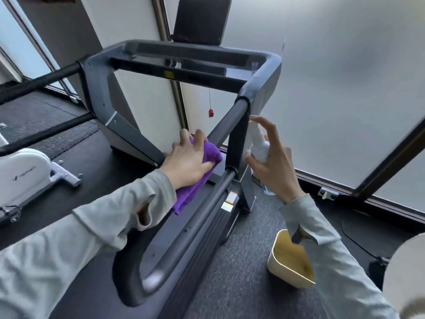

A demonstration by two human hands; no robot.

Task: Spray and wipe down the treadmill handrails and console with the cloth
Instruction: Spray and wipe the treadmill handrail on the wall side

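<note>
Left hand [187,161] grips the purple cloth [195,180], fingers curled over it, just beside the right handrail [230,120] at its upper stretch; loose end of cloth hangs below the wrist; right hand [273,166] holds the white spray bottle [259,146] upright, index finger raised over the nozzle, just right of the rail's upright; console [184,56] above, well apart from both hands; yellow bin [282,270] on the floor at right.
</note>
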